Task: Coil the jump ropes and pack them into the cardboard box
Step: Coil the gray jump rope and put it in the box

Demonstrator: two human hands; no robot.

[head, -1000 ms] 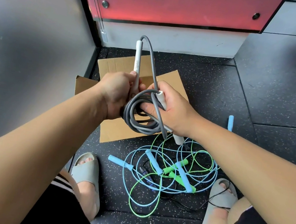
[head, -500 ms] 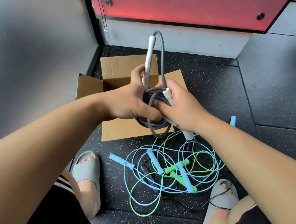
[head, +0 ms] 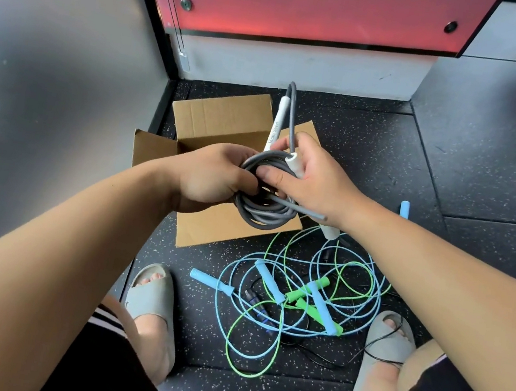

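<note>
- The step in hand appears to be finishing the coil of the grey jump rope (head: 263,218), which is held in the air just above the open cardboard box (head: 228,117).
- The left hand (head: 212,178) has its grip clamped round the left side of the coil, fingers curled over the loops.
- The right hand (head: 319,179) has its grip closed on the same rope. One white handle (head: 294,164) runs through its palm and the thumb presses on the loops.
- The other white handle (head: 277,121) stands up beyond the fingers, with a bend of rope arching over its top.
- A straight stretch of rope crosses the coil toward the right wrist, not tucked in.
- The box sits at the far-left corner of the floor (head: 471,167), flaps open. Its inside is hidden behind the hands.
- A tangle of blue and green jump ropes (head: 321,302) lies uncoiled on the floor between the sandalled feet.
- The next move probably calls for securing the loose stretch and both handles against the coil, then lowering the bundle into the box without letting the loops spring apart.
</note>
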